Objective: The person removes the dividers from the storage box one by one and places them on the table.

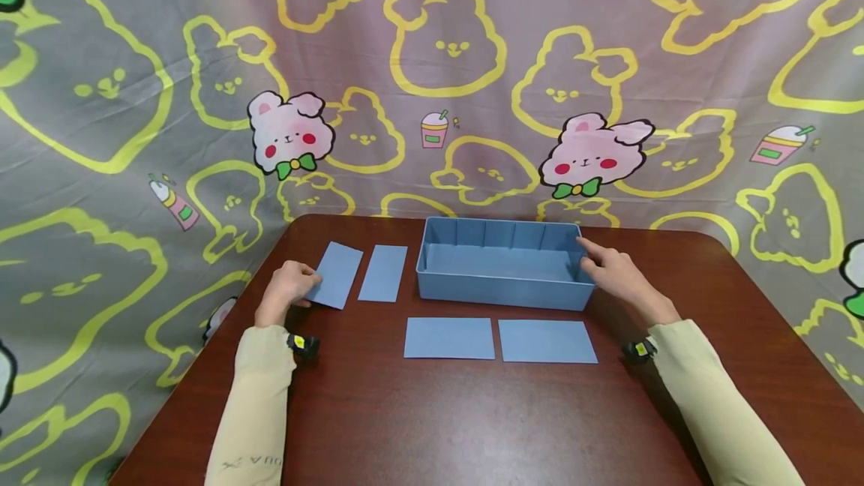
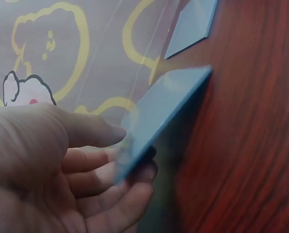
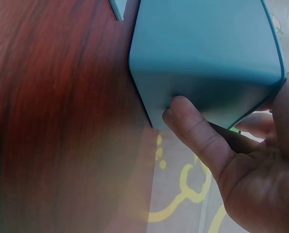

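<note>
My left hand pinches a thin blue rectangular panel at its near left edge. In the left wrist view the thumb lies on one face of the panel and the fingers on the other, with the panel tilted off the table. A second blue panel lies flat just right of it. At the right end of an open blue storage box, my right hand holds the end wall. The right wrist view has fingertips on the outside of the box, the thumb up at the rim.
Two more blue panels, one left and one right, lie side by side in front of the box. All stand on a dark reddish-brown table. Patterned cloth hangs right behind the table and along its sides.
</note>
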Motion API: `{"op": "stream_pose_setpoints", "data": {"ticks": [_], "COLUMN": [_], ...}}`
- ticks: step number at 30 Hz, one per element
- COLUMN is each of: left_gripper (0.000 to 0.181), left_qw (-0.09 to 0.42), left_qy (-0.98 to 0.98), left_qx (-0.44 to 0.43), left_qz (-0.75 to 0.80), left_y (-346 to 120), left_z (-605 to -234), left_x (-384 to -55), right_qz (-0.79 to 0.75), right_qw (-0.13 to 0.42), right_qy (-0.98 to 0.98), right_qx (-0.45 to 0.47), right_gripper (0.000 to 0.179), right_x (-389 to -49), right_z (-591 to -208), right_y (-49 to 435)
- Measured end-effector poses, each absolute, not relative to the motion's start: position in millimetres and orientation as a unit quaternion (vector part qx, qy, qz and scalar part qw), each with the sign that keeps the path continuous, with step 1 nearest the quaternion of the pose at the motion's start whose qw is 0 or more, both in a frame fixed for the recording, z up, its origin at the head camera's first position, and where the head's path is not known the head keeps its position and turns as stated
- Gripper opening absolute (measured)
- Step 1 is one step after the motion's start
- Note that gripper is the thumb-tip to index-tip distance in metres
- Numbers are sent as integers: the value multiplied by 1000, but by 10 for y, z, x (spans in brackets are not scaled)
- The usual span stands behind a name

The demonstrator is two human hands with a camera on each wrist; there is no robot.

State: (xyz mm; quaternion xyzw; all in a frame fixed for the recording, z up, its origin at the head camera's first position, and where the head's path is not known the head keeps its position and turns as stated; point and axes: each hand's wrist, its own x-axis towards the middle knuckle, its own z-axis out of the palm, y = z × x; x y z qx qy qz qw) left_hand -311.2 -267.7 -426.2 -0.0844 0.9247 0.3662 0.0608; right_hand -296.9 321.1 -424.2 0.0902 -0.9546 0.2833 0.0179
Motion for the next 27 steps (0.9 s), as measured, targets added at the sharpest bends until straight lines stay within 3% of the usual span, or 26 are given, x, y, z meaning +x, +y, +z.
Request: {"op": "stream_pose_setpoints", "data": {"ticks": [11, 22, 27], "left_gripper": [41, 41, 41], "left_qw": [70, -4, 0], "left_qy": [950, 958, 961], "left_qx": [-109, -20, 23], "left_qz": [284, 285, 274], "left_y": [-2706, -2487, -2324], "left_z": [-4199, -3986, -3893], "left_x": [-2979, -2949, -2999], "right_qz": [282, 292, 287], "right_qw": [20, -27, -47], "right_qy": [-954, -949, -951], "right_qx": [99, 114, 100], "right_gripper": [58, 65, 75], "right_x": [-3011, -2969, -2916], "right_z": [-4267, -4256, -4211], "right_y": [3187, 3207, 3244]}}
